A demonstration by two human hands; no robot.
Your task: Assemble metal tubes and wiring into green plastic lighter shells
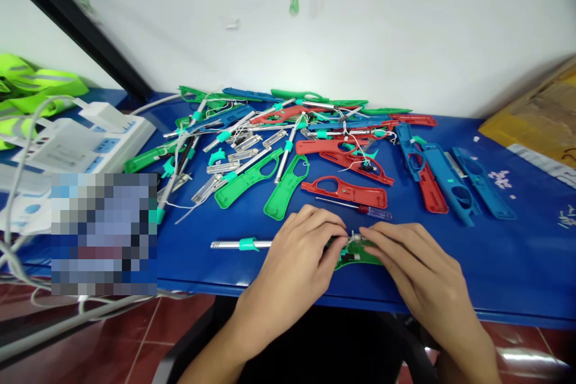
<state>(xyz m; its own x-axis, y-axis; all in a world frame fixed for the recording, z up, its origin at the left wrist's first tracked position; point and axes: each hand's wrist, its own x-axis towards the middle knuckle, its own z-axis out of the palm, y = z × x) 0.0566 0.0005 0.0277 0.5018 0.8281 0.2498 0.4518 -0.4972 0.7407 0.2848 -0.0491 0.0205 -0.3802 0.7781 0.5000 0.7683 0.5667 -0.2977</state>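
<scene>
At the table's front edge lies an opened utility lighter, its green casing half (360, 255) partly hidden under my hands. Its metal tube (234, 245) with a teal collar (247, 244) points out to the left. My left hand (301, 252) is closed, thumb and fingertips pinching small inner parts of the lighter near the trigger. From the other side my right hand (418, 261) curls its fingers onto the lighter's fittings and casing. A small white upright piece (353, 235) shows between the fingertips. Just beyond the hands lies a screwdriver (375, 212) with a clear purplish handle.
A heap of lighter parts spreads behind: green casings (249, 179), red casings (348, 191), blue casings (450, 183), metal tubes (288, 153) and clear fuel tanks (245, 154). A power strip (130, 144) with cables stands left; a taped cardboard box (535, 114) stands right.
</scene>
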